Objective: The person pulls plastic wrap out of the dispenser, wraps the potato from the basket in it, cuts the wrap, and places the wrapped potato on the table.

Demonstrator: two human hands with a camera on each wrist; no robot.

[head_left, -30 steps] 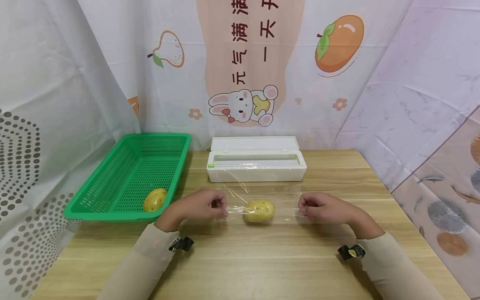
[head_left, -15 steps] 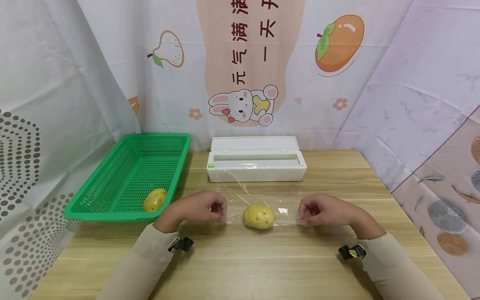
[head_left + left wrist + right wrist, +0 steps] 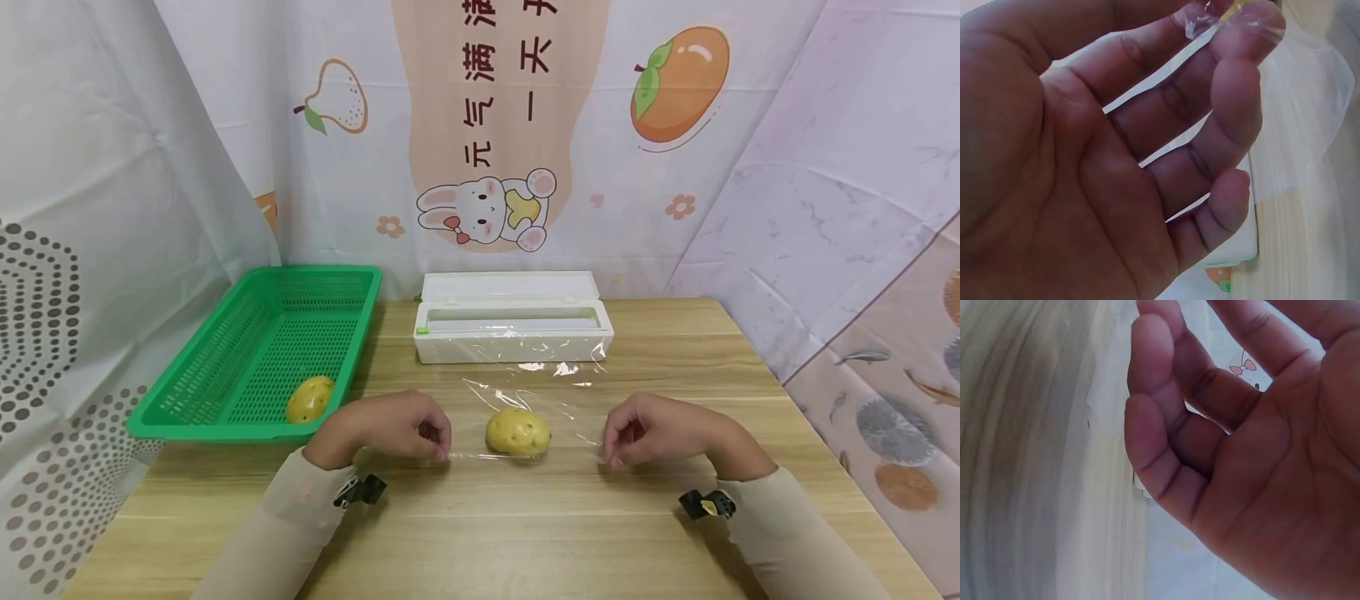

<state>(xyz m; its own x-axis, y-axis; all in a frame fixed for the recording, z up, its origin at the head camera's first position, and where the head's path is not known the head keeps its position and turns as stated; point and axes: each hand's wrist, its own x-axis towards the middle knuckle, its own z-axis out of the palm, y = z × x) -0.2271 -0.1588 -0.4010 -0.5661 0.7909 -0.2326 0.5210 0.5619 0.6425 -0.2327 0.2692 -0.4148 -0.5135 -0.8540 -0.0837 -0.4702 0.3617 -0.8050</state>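
A sheet of clear plastic wrap stretches from the white dispenser box toward me, over a yellow potato on the table. My left hand pinches the near left corner of the wrap between thumb and fingers; the left wrist view shows crinkled film at the fingertips. On the other side, my right hand pinches the near right corner. Its thumb and fingertips are cut off in the right wrist view, where the curled fingers show. The film's front edge runs just at the potato's near side.
A green plastic basket stands at the left with a second potato inside. The dispenser's lid is raised at the back. Behind the wooden table hangs a printed curtain.
Both hands have come slightly nearer and lower, drawing the wrap's front edge from across the potato to its near side. The right hand has also shifted a little outward.
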